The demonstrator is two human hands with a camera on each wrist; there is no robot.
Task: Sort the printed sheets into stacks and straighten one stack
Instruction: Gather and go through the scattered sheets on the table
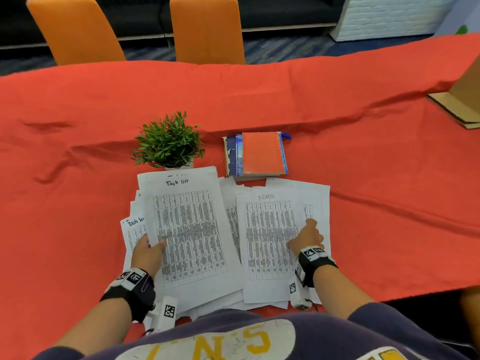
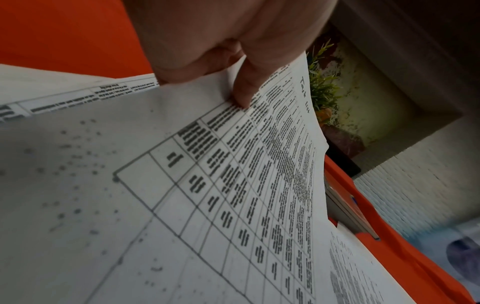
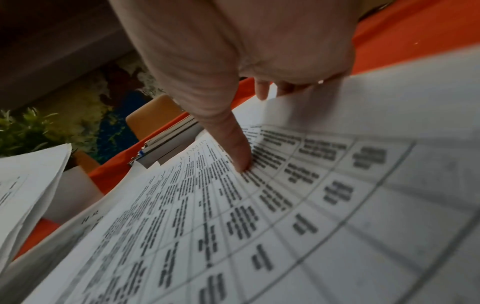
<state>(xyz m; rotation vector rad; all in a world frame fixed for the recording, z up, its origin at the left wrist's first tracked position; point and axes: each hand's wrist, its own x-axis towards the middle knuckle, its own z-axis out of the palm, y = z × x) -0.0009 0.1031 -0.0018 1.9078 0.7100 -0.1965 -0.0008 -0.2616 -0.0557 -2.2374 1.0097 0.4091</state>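
Printed table sheets lie in two loose piles on the red tablecloth (image 1: 376, 165) in front of me. The left pile's top sheet is headed "Task list" (image 1: 189, 229) (image 2: 233, 185). My left hand (image 1: 153, 245) (image 2: 233, 90) pinches its left edge, thumb (image 2: 244, 96) on top and fingers hidden beneath. Another "Task list" sheet (image 1: 133, 227) pokes out underneath. The right pile's top sheet is headed "ADMIN" (image 1: 270, 240) (image 3: 259, 226). My right hand (image 1: 304, 237) (image 3: 249, 127) pinches its right side, thumb (image 3: 241, 158) pressing the print, fingers curled past the lifted edge. A sheet marked "HR" (image 3: 91, 216) shows below.
A small potted plant (image 1: 168, 141) stands just beyond the left pile. A stack of notebooks (image 1: 255, 154) with an orange cover lies beyond the right pile. A cardboard box (image 1: 465, 100) sits at the far right. Two orange chairs (image 1: 78, 29) stand behind the table.
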